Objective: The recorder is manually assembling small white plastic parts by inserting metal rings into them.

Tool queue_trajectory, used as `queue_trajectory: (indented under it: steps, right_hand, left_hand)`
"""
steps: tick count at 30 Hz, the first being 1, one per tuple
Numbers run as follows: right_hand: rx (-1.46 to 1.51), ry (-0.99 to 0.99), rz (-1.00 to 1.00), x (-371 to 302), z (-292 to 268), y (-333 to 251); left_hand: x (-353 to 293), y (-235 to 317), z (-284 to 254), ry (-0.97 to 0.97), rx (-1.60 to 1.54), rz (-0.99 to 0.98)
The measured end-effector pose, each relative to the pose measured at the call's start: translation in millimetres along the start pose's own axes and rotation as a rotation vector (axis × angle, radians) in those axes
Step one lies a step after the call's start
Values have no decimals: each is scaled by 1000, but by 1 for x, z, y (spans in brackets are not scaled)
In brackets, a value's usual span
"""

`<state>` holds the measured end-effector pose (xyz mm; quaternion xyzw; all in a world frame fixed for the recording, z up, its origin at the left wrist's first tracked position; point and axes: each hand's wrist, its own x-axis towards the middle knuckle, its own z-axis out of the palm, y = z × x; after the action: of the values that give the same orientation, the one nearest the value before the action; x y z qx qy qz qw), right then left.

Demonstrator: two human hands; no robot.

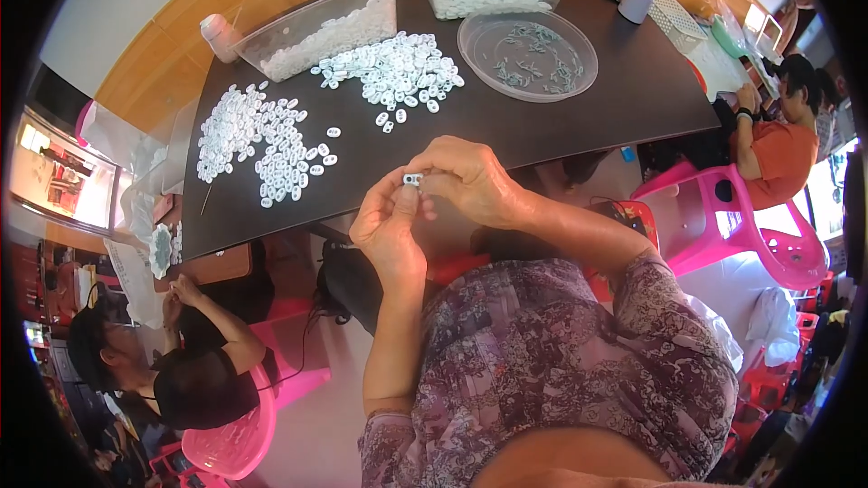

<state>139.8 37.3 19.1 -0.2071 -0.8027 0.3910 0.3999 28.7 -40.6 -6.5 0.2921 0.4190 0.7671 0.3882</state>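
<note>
- Up close, the left hand (pixel 391 226) and right hand (pixel 466 179) both pinch one small white piece (pixel 413 180) above the dark table's (pixel 579 122) near edge.
- Heaps of white pieces (pixel 262 140) lie beyond.

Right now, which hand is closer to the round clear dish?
The right hand. It is just below the round clear dish, at the table's near edge. The left hand sits lower and further left.
</note>
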Motion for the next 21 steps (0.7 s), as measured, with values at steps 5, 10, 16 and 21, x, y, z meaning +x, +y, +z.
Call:
queue_trajectory:
  steps: [5, 10, 16, 21]
  right_hand:
    - [-68, 15, -40, 0, 3, -4]
    - [-144, 63, -176, 5, 7, 1]
    - [-77, 66, -66, 4, 8, 0]
    - [-43, 54, -58, 2, 8, 4]
  left_hand:
    - [3, 7, 8, 95, -41, -33]
    - [5, 8, 6, 113, -35, -27]
    - [7, 3, 0, 96, 10, 18]
    - [5, 7, 3, 66, 74, 79]
